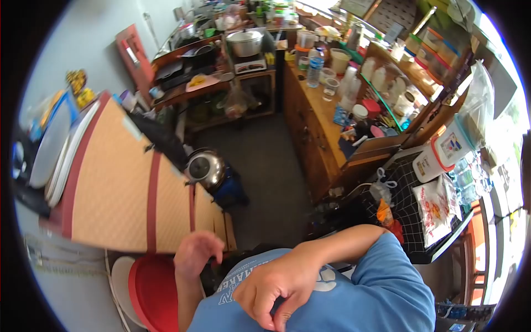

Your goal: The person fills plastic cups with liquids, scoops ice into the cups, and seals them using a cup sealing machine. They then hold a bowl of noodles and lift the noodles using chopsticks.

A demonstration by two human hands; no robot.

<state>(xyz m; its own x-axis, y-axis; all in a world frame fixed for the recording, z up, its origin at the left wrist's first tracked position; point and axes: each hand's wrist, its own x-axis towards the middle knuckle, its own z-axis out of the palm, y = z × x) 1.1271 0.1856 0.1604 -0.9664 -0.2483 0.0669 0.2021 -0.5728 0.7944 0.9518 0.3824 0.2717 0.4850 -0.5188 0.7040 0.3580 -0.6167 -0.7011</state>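
Note:
My left hand (197,253) is raised at the lower left, beside the red round lid (152,293), its fingers loosely curled and apart with nothing between them. My right hand (274,290) is in front of the blue shirt (354,293) at the bottom centre. Its thumb and forefinger are pressed together in a pinch, and whatever may be between them is too small to make out. The arm of my right hand bends across the chest.
A tan cabinet (110,188) with red bands stands at the left. Beyond it are a steel-lidded pot (206,169) and a stove with a large pot (245,43). A wooden counter (318,119) with bottles and jars runs along the right, near a black-checked table (406,207).

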